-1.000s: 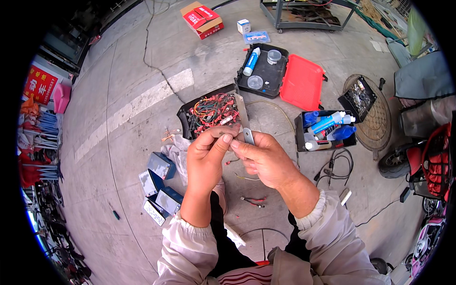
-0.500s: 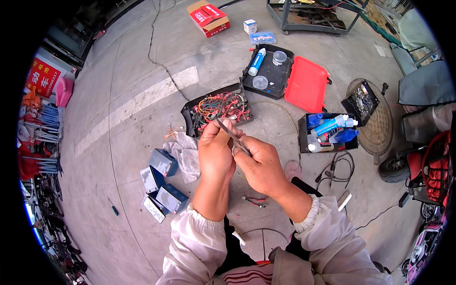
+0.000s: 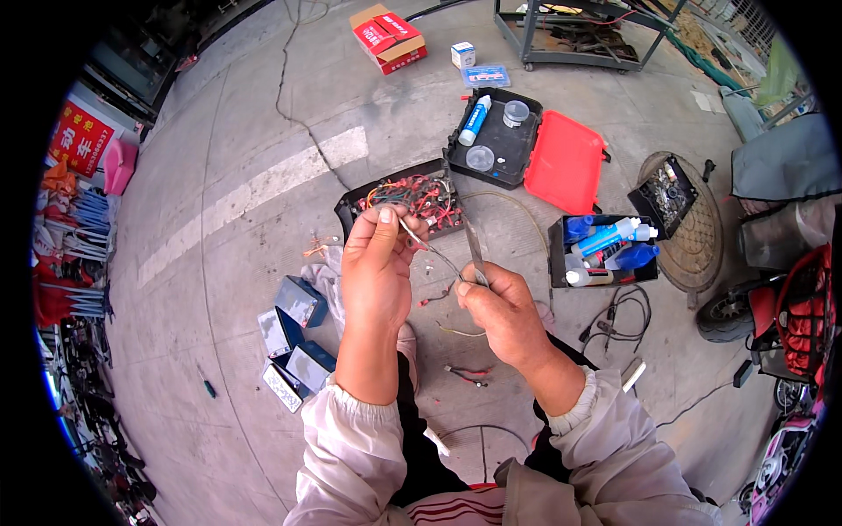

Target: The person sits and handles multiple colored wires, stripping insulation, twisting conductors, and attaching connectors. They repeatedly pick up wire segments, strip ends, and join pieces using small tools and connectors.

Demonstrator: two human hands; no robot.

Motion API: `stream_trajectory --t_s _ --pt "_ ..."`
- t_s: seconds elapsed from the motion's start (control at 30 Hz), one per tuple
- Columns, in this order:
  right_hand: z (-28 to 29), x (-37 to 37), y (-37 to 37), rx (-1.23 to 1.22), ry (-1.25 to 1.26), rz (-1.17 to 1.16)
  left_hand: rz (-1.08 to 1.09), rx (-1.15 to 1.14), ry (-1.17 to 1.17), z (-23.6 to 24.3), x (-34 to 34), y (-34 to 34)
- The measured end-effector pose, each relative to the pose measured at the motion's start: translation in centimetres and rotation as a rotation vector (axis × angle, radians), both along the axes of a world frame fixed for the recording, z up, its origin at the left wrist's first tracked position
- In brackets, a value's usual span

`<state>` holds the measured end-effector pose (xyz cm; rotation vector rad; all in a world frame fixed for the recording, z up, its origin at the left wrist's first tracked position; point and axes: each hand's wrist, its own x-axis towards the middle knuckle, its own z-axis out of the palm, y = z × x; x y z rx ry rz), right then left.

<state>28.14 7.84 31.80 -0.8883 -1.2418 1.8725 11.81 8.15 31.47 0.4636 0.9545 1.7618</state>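
Observation:
My left hand point(image 3: 377, 267) is closed, its thumb and fingers pinching one end of a thin pale wire point(image 3: 427, 244). The wire runs down to the right toward my right hand point(image 3: 500, 309). In that hand a pair of scissors point(image 3: 474, 241) is gripped, its narrow metal blade pointing up and away; the handles are mostly hidden by the fingers. Just beyond my left hand lies a black tray point(image 3: 351, 210) heaped with tangled red, black and yellow wires point(image 3: 417, 197). Short red and black leads point(image 3: 467, 375) rest on the concrete below my hands.
Several blue-grey batteries point(image 3: 303, 301) and a grey cloth point(image 3: 326, 285) lie at left. To the right stand a black bin of tubes and bottles point(image 3: 605, 285), an open black-and-red case point(image 3: 566, 162) and a coiled cable point(image 3: 645, 316). A screwdriver point(image 3: 210, 388) lies far left; a scooter wheel point(image 3: 728, 316) is at right.
My hands have drawn apart, the right moving down and to the right. The scissors' blade has swung from pointing up-left to nearly straight up, and the wire now shows between my hands.

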Motion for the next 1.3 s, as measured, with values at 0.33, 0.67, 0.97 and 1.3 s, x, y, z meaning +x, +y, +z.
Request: stream_trajectory --t_s 0.33,0.67,0.97,1.3 --pt "0.5 0.3 1.1 -0.288 0.219 0.009 -0.224 -0.041 0.393 0.8 -0.1 -1.1" --pt "1.0 0.7 3.5 0.242 -0.315 -0.120 -0.297 -0.156 0.580 0.9 0.0 -1.4" --pt "0.0 0.3 3.5 0.377 -0.427 -0.138 -0.406 -0.199 0.502 0.7 0.3 -1.6" --pt "-0.8 0.1 4.1 0.524 -0.437 -0.389 -0.386 -0.271 0.440 1.1 2.3 -2.0"
